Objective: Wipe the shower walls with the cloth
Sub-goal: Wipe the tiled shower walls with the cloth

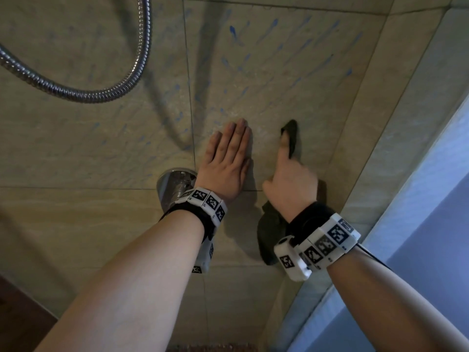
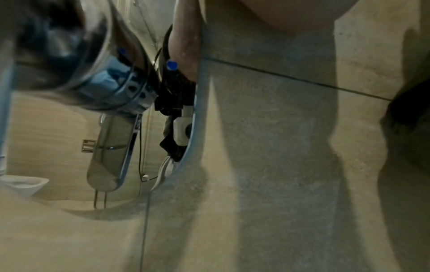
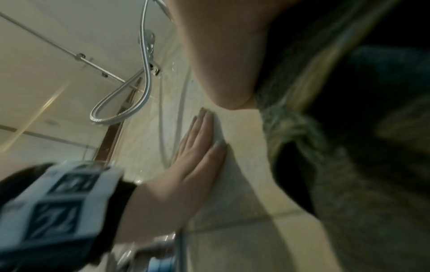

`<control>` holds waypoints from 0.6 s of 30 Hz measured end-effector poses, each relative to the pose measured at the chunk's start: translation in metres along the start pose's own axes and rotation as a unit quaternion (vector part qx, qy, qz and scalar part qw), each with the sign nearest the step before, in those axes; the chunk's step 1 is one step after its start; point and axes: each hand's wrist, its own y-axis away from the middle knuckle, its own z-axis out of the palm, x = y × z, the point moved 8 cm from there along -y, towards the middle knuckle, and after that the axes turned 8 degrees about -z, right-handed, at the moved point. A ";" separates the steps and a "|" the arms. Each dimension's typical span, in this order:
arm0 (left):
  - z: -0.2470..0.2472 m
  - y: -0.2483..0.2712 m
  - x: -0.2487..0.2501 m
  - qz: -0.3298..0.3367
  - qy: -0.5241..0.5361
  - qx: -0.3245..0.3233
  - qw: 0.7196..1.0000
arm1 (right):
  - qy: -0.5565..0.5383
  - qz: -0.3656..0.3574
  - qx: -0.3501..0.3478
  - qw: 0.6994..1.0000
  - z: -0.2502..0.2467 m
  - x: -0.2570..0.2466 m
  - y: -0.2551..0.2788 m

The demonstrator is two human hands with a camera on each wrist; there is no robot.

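Observation:
My left hand [image 1: 229,148] lies flat on the beige tiled shower wall [image 1: 279,72], fingers straight and together; the right wrist view shows the left hand [image 3: 200,147] from the side, pressed to the tile. Just to its right, my right hand [image 1: 289,171] grips a dark cloth [image 1: 292,134] against the wall, index finger stretched up along it. More of the cloth hangs below that wrist. In the right wrist view the cloth [image 3: 349,147] fills the right side. Blue streaks [image 1: 233,31] run down the wall above both hands.
A metal shower hose [image 1: 76,92] loops across the upper left. A chrome mixer valve [image 1: 172,186] juts from the wall beside my left wrist. The wall meets a side wall at a corner [image 1: 368,148], with a bluish glass panel [image 1: 431,199] further right.

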 end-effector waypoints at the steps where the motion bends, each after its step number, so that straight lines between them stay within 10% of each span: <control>1: 0.000 0.000 0.000 0.001 0.002 0.002 1.000 | -0.005 -0.008 -0.007 1.000 0.004 -0.003 0.000; 8: 0.001 0.000 -0.001 -0.001 0.001 0.002 1.000 | 0.043 -0.057 -0.034 0.997 0.018 -0.008 0.003; 18: 0.002 0.002 0.001 0.005 -0.005 0.009 1.000 | 0.029 0.054 0.016 0.998 -0.009 0.030 -0.009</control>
